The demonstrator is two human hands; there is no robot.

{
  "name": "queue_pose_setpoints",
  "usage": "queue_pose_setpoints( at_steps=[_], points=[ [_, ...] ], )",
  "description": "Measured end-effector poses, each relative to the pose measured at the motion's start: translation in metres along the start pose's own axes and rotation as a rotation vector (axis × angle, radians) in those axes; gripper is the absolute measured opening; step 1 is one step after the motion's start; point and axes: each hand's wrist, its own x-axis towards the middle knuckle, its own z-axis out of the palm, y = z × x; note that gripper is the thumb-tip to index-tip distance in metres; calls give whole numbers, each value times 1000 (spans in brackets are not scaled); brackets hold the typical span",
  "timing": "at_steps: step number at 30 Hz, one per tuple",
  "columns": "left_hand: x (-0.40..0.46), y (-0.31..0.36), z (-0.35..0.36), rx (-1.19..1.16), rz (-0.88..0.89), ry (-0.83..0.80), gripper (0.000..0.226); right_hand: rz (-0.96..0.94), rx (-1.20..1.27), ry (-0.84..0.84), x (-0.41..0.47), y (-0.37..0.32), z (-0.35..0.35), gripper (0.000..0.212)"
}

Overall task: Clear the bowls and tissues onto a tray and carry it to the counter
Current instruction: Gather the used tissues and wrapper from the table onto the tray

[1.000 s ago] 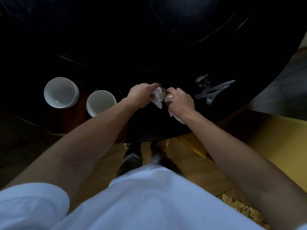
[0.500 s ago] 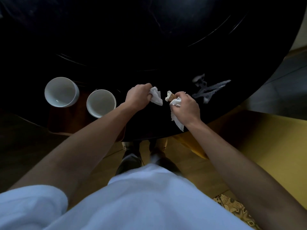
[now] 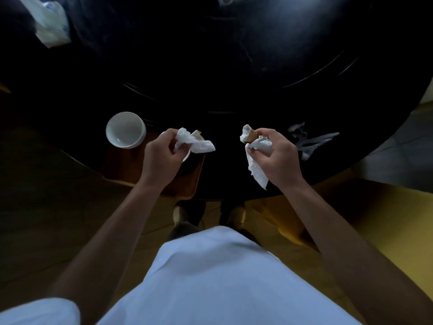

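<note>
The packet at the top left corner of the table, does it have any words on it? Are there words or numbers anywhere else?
No text can be read anywhere.
The white packet shows small blue marks, too blurred to read.
The bowl, the tissue in the left hand and the tissue in the right hand are plain.

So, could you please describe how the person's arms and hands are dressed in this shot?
Both forearms are bare, with no gloves, watch or rings visible on the left hand or the right hand. A short white sleeve shows at the left shoulder, matching the white shirt.
</note>
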Motion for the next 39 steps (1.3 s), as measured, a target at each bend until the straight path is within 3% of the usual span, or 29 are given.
queue_pose_setpoints(
  at_steps=[9,20,32,39],
  points=[
    [-38,-78,-93,-31,-77,-13,21,-80,-30,99,-44,-78,55,39],
    [-56,-160,-182,-44,-24,-140,25,22,-81,187,-110,-140,148,43],
    [-53,-198,-159,-23,-41,-88,24,48,-79,77,-104,-125,218,44],
    [-24,-238,-129,55,52,-177,29,61,-102,45,-94,-120,271,47]
  ],
)
